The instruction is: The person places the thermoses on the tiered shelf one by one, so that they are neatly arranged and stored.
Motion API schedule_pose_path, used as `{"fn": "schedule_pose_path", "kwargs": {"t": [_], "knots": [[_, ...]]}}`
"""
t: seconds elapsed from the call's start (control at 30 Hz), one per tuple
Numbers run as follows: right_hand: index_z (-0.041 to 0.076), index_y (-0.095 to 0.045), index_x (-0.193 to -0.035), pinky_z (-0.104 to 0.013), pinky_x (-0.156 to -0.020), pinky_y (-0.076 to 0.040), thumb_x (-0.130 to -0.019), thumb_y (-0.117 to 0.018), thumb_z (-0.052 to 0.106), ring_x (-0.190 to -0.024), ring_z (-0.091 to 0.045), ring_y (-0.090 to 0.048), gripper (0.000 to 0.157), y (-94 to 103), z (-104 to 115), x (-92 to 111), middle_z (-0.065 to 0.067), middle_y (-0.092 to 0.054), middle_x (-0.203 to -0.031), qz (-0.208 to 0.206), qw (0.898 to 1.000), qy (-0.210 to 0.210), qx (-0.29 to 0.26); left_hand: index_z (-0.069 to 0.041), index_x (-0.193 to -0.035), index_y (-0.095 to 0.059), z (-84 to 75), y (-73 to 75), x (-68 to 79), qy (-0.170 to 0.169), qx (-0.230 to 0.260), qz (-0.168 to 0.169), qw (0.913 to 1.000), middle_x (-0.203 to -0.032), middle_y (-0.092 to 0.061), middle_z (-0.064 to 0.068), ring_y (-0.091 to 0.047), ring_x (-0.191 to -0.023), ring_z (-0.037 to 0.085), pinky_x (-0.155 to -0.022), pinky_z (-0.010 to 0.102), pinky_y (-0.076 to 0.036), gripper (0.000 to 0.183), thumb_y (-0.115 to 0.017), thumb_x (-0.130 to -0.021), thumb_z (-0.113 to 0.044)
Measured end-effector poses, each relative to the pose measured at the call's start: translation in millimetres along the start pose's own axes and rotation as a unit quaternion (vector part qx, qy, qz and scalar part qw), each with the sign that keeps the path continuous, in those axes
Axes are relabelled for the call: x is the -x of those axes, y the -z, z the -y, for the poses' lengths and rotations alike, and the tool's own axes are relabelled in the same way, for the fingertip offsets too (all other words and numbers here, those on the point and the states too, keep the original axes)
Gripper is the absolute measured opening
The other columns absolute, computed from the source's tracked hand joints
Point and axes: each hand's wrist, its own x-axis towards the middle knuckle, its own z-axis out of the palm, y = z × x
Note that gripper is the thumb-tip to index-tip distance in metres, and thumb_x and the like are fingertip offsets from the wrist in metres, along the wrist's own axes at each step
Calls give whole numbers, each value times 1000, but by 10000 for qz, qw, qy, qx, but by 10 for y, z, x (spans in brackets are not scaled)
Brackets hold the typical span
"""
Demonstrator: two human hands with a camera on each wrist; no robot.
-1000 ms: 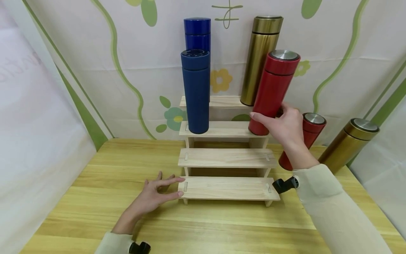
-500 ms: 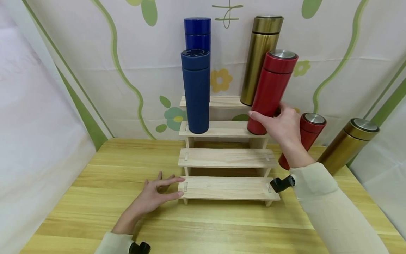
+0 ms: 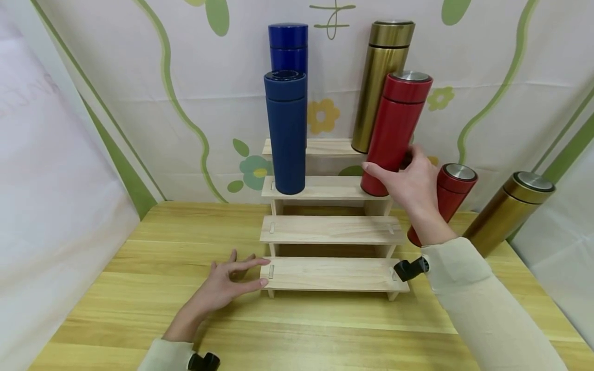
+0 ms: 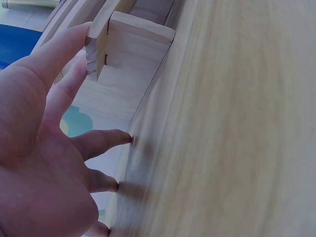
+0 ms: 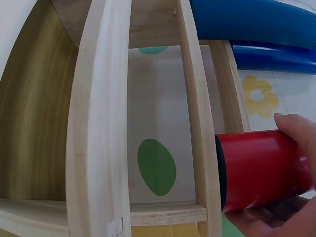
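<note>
My right hand [image 3: 414,181] grips the lower body of a red thermos [image 3: 398,129], thumb on its left side. That thermos [image 5: 261,168] stands slightly tilted at the right end of the rack's second-highest step; its base meets the plank's edge in the right wrist view. My left hand [image 3: 225,283] is spread beside the wooden stepped rack [image 3: 334,273]. Thumb and index fingertips touch the left end of its lowest plank [image 4: 94,54], while the other fingertips rest on the table. A dark blue thermos [image 3: 286,139] stands on the left of the same step as the red one.
Behind, on the top step, are a bright blue thermos [image 3: 289,44] and a gold thermos [image 3: 385,77]. Another red thermos [image 3: 452,193] and a gold thermos [image 3: 510,211] stand on the table [image 3: 139,288] right of the rack. A patterned cloth [image 3: 209,93] hangs behind.
My right hand has shifted the red thermos slightly left along the step, and it leans a little less. The left hand keeps its place.
</note>
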Motion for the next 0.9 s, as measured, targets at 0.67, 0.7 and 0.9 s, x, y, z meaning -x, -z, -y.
{"fn": "schedule_pose_path", "kwargs": {"t": [0.67, 0.7, 0.9], "knots": [[18, -50, -148, -38, -111, -52, -84, -80, 64, -128, -16, -59, 84, 157, -151, 257, -1, -61, -140, -536, 9970, 56, -551, -41, -135, -70, 3, -22, -7, -54, -46, 0, 10000, -162, -44, 19, 11, -158, 54, -107, 82, 29, 45, -82, -91, -39], [18, -51, -146, -36, -111, -52, -85, -80, 61, -126, -14, -60, 80, 186, -169, 279, 0, -62, -139, -623, 9959, 76, -650, -41, -135, -70, 7, -20, -6, -69, -50, -13, 10000, -162, -44, 19, 12, -158, 54, -106, 82, 29, 45, -82, -92, -39], [20, -56, -142, -23, -110, -50, -91, -82, 41, -121, -6, -59, 61, 359, -273, 412, 9, -63, -131, -1228, 9877, 323, -912, -41, -135, -70, 28, -11, 6, -126, -35, -55, 9999, -162, -44, 20, 13, -157, 55, -104, 83, 30, 45, -81, -92, -39]]}}
